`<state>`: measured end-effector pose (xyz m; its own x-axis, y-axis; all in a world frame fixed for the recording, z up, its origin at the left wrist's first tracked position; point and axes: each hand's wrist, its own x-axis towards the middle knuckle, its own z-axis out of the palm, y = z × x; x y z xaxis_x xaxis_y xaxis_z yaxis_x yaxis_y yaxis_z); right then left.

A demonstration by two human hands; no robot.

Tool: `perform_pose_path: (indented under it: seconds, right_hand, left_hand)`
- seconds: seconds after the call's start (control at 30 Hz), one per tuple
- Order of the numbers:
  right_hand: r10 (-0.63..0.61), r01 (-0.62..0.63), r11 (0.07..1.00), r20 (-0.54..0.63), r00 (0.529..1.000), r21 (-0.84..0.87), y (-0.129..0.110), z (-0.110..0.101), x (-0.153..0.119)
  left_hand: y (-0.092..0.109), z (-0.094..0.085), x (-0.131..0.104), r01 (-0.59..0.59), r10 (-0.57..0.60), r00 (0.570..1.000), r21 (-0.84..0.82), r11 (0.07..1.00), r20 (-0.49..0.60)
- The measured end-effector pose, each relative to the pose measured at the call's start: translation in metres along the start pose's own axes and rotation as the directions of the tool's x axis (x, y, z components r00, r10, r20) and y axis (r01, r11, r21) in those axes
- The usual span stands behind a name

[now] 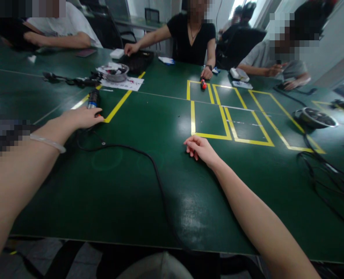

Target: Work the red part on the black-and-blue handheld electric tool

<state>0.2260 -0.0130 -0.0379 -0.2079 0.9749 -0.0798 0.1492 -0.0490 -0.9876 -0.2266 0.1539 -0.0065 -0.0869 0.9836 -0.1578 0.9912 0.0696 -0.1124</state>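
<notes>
My left hand [86,117] is closed around a black corded hand tool [93,99] with a blue band. Its far end sticks out beyond my fingers, and a bit of orange shows by my thumb. The hand hides the rest, so its exact kind is unclear. From beneath that hand a black cord [142,153] runs across the green table [125,201] toward the near edge. My right hand [199,149] rests on the tabletop just short of the yellow tape boxes [212,136], its fingers curled in and holding nothing visible.
A co-worker's hand across the table touches a small red and black object [203,84]. Beyond my left hand stand a round metal dish [125,73] and a printed sheet [135,84]. On the right lie another metal dish [317,118] and looped black cables [314,174].
</notes>
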Motion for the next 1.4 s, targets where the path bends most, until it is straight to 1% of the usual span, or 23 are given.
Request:
perform_pose_path:
  seconds: [0.17,0.3,0.43,0.6,0.73,0.8,0.93,1.0,1.1,1.13,1.2,1.27,1.33,1.4]
  right_hand:
    - [-0.004,0.004,1.0,-0.008,1.0,-0.003,0.001,0.001,0.0]
    - [-0.015,0.015,1.0,-0.012,1.0,-0.002,0.001,0.002,-0.001]
    - [-0.017,0.017,1.0,-0.012,1.0,-0.004,0.002,0.003,0.0]
    - [-0.009,0.009,1.0,-0.02,1.0,-0.001,0.001,0.004,0.0]
    - [0.001,-0.002,1.0,-0.049,0.999,-0.024,-0.001,0.009,0.001]
    - [-0.026,0.024,0.999,-0.066,0.997,-0.043,-0.002,0.013,0.001]
    - [-0.183,0.167,0.974,-0.097,0.978,-0.153,-0.006,0.022,0.0]
    - [-0.244,0.222,0.948,-0.076,0.967,-0.23,-0.007,0.027,-0.003]
    - [-0.244,0.226,0.921,-0.016,0.97,-0.317,-0.009,0.032,-0.008]
    - [-0.237,0.223,0.92,-0.004,0.971,-0.322,-0.009,0.033,-0.009]
    - [-0.234,0.226,0.932,0.005,0.972,-0.284,-0.007,0.035,-0.01]
    - [-0.23,0.226,0.947,0.011,0.973,-0.23,-0.006,0.037,-0.011]
    - [-0.215,0.212,0.953,0.008,0.977,-0.216,-0.004,0.039,-0.01]
    - [-0.198,0.189,0.953,-0.011,0.98,-0.238,-0.003,0.041,-0.009]
  left_hand:
    - [-0.002,0.006,0.007,0.003,-0.003,1.0,0.025,1.0,-0.014]
    - [-0.004,0.005,0.002,-0.011,0.011,1.0,0.041,0.999,-0.012]
    - [0.002,0.0,-0.011,-0.034,0.035,0.999,0.058,0.998,-0.015]
    - [0.025,-0.004,-0.038,-0.088,0.09,0.995,0.07,0.994,-0.031]
    - [0.052,-0.002,-0.067,-0.137,0.14,0.989,0.066,0.988,-0.05]
    - [0.07,0.0,-0.083,-0.162,0.165,0.985,0.064,0.985,-0.058]
    - [0.116,0.0,-0.12,-0.209,0.215,0.971,0.066,0.976,-0.106]
    - [0.142,-0.001,-0.141,-0.249,0.254,0.96,0.056,0.967,-0.116]
    - [0.178,-0.002,-0.168,-0.304,0.307,0.941,0.041,0.952,-0.143]
    - [0.188,-0.002,-0.175,-0.323,0.324,0.933,0.035,0.946,-0.155]
    - [0.206,-0.001,-0.186,-0.363,0.361,0.914,0.023,0.932,-0.183]
    - [0.219,0.001,-0.193,-0.412,0.406,0.889,0.016,0.911,-0.214]
    - [0.229,0.002,-0.197,-0.455,0.446,0.863,0.017,0.89,-0.236]
    - [0.235,0.002,-0.201,-0.485,0.474,0.846,0.015,0.874,-0.246]
